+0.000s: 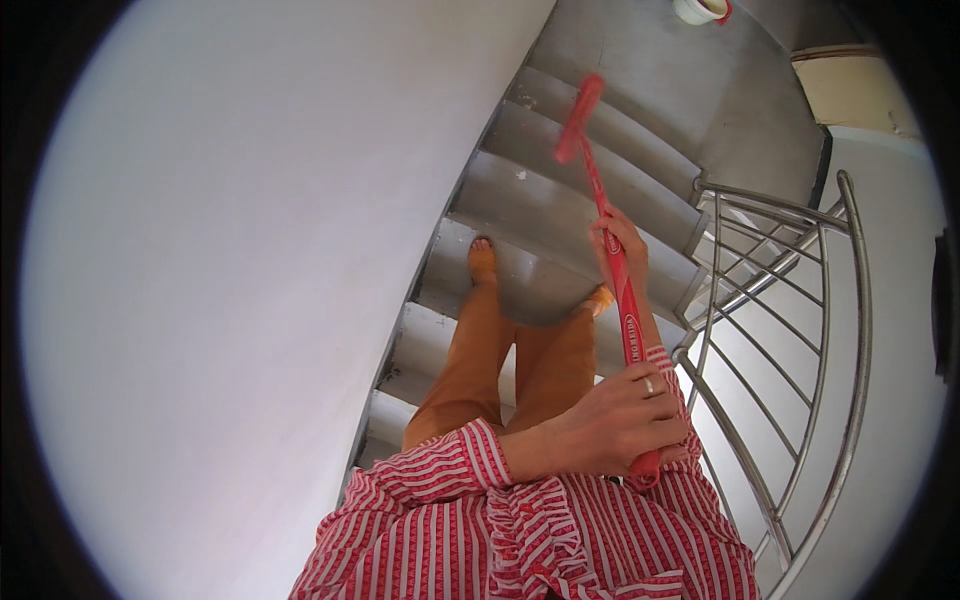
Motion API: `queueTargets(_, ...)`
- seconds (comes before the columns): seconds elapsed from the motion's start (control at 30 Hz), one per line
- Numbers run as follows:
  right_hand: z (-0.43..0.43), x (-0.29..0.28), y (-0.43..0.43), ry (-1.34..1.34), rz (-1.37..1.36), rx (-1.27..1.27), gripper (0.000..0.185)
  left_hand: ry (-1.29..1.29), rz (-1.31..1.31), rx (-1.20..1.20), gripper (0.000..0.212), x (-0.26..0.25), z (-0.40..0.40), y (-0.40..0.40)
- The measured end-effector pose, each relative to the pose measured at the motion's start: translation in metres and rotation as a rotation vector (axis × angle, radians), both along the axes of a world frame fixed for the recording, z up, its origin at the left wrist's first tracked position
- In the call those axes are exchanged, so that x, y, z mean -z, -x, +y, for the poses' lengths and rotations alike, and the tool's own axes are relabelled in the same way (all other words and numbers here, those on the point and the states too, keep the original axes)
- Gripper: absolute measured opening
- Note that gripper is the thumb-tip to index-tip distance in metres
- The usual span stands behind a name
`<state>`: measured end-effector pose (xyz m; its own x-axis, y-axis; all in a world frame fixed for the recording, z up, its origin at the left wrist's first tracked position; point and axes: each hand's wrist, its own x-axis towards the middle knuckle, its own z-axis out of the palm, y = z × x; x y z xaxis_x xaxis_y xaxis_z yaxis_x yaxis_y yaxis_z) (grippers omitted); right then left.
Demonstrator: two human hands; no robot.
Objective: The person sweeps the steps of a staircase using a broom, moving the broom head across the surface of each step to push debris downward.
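My left hand (626, 424), with a ring on one finger, grips the lower end of a red long-handled floor-cleaning tool (622, 277). Farther up the same handle, my right hand (630, 244) is closed around it. The handle bears writing and slants up and slightly left, away from my body. At its far end is a narrow red crosswise head (580, 118), blurred, over the grey stairs (547, 191). From this view I cannot tell whether the head touches a step. My feet, in orange-yellow footwear (482, 262), stand on a step below the head.
A plain white wall (247, 262) borders the stairs on the left. On the right runs a curved metal railing (855, 285) with several bars. Beyond the steps lies a grey landing (660, 82) with a white bucket (697, 10) that has a red part. A cream panel (855, 90) stands at the right.
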<state>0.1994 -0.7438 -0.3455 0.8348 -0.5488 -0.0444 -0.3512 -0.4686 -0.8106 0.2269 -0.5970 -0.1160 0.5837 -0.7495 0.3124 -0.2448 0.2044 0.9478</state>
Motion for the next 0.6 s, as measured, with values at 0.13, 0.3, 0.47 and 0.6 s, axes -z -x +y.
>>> queueTargets(0.13,-0.008,0.000,0.020,0.041,0.250,-0.019,0.010,0.082,0.322,-0.284,0.018,0.004,0.013,-0.021)
queueTargets(0.3,0.013,0.119,0.089,-0.102,0.265,0.093,0.011,-0.125,0.555,-0.152,0.027,0.028,0.021,-0.042)
queueTargets(0.47,0.137,0.064,0.004,-0.230,-0.025,0.031,0.014,-0.278,0.167,-0.081,0.031,0.008,0.061,-0.046)
queueTargets(0.6,0.149,0.041,-0.032,-0.431,-0.098,0.152,0.015,-0.230,-0.025,-0.003,0.033,0.005,0.052,-0.035)
